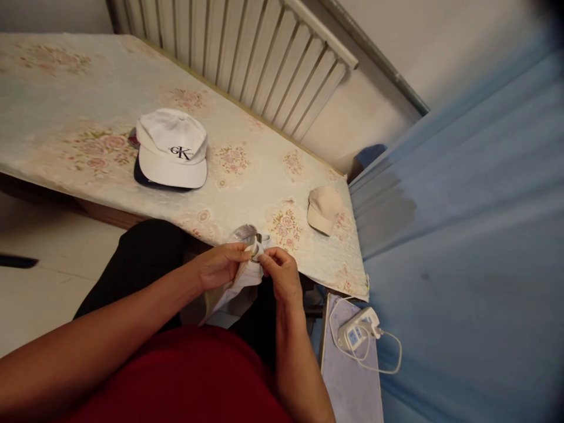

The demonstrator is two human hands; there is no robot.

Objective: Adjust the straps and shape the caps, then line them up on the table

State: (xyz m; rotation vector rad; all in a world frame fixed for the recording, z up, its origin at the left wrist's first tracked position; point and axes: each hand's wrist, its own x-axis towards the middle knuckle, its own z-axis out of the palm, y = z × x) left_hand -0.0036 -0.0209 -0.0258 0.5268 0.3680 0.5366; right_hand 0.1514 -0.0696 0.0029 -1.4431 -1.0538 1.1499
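A white cap point(238, 286) is held over my lap at the table's front edge, its back strap and a small metal buckle between my two hands. My left hand point(224, 264) pinches the strap from the left, fingers closed. From the right, my right hand point(282, 271) grips the strap end beside the buckle with thumb and forefinger. Part of the cap is hidden behind my hands and forearm. On the table to the left sits a white cap with dark letters point(173, 150), stacked over a dark-brimmed one. A beige cap point(325, 210) lies at the right end.
The table point(247, 194) has a flowered cloth. Behind it stands a radiator point(229, 53). A blue curtain point(458, 235) hangs on the right. A low stand point(348, 388) at right holds a white power strip point(355, 335) with a looping cable.
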